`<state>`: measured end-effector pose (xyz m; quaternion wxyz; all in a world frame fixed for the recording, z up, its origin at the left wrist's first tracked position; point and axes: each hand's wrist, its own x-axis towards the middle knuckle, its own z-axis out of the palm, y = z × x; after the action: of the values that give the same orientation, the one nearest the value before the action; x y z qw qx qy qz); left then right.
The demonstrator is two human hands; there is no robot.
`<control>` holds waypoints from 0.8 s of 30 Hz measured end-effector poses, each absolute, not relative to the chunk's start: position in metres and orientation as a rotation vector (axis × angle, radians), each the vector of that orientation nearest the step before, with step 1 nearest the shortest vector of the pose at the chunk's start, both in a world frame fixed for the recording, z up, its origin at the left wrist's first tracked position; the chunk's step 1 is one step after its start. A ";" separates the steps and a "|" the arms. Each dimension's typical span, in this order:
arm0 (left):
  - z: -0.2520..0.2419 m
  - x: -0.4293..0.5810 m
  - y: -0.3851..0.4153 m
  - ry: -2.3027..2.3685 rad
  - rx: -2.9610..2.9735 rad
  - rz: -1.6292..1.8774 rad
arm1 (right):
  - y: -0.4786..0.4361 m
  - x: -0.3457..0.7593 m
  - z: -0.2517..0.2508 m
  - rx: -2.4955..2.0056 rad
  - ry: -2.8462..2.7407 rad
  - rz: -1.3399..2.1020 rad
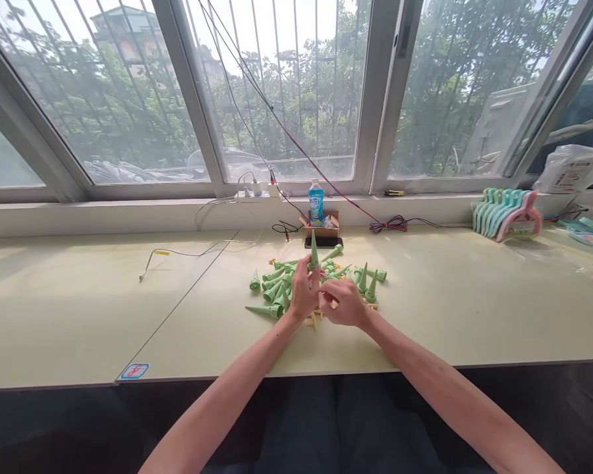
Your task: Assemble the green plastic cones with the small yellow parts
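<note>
My left hand (305,289) is closed around a green plastic plant-watering spike (313,250), its tip pointing up. Close against it on the right, my right hand (343,301) has its fingers pinched together near the spike's lower end. Whatever those fingers hold is hidden from view. Around and behind both hands lies a pile of similar green spikes (273,289), some lying down and some standing on their wide ends. Small yellow pieces (314,320) lie on the table below my hands, and more show among the spikes.
Beyond the pile are a dark phone (323,243), a small cardboard box (329,230) and a blue bottle (316,203). Cables (389,224) run along the table's back. Pastel hangers (507,214) stand at the right. A thin wire (151,260) lies on the left.
</note>
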<state>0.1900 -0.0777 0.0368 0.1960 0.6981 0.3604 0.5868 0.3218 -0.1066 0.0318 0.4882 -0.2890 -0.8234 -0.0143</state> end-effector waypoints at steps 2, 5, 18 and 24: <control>0.039 0.190 -0.078 0.985 1.874 1.645 | -0.110 0.322 0.033 -0.691 -2.053 -0.060; 0.042 0.192 -0.078 0.922 1.735 1.642 | -0.115 0.322 0.034 -0.679 -2.192 -0.084; 0.047 0.195 -0.083 0.815 1.674 1.598 | -0.119 0.316 0.036 -0.995 -2.629 -0.085; 0.045 0.196 -0.083 0.845 1.668 1.591 | -0.118 0.316 0.036 -1.009 -2.612 -0.007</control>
<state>0.1959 -0.0830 0.0451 0.3365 0.6399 0.3239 0.6103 0.3161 -0.1178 0.0361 0.1699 -0.3549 -0.9193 -0.0026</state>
